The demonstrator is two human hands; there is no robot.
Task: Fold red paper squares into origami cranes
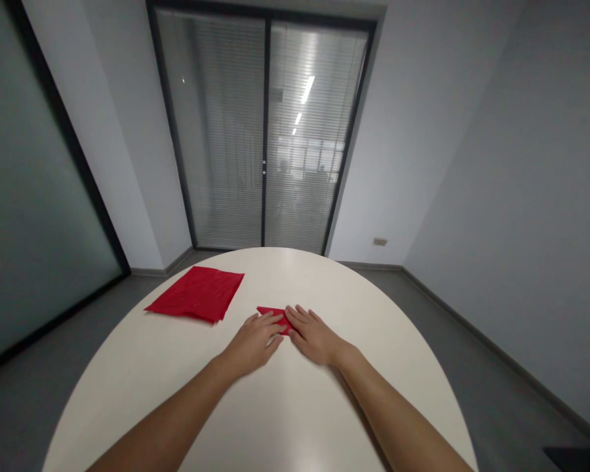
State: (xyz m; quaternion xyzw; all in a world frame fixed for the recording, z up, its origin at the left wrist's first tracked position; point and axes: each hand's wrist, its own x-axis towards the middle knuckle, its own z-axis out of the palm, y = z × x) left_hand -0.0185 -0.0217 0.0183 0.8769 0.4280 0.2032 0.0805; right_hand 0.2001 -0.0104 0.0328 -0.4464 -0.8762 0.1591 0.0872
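Note:
A small folded piece of red paper (271,313) lies near the middle of the round white table (285,406), mostly covered by my hands. My left hand (254,341) rests flat on its left part with the fingers stretched out. My right hand (313,334) lies flat on its right part, fingers spread and pointing left and away. The fingertips of both hands meet over the paper. A stack of flat red paper sheets (197,293) sits apart on the table to the far left.
The table's far edge curves in front of a glass double door with blinds (264,131). Grey floor surrounds the table, with a glass wall (24,216) on the left and a plain wall on the right.

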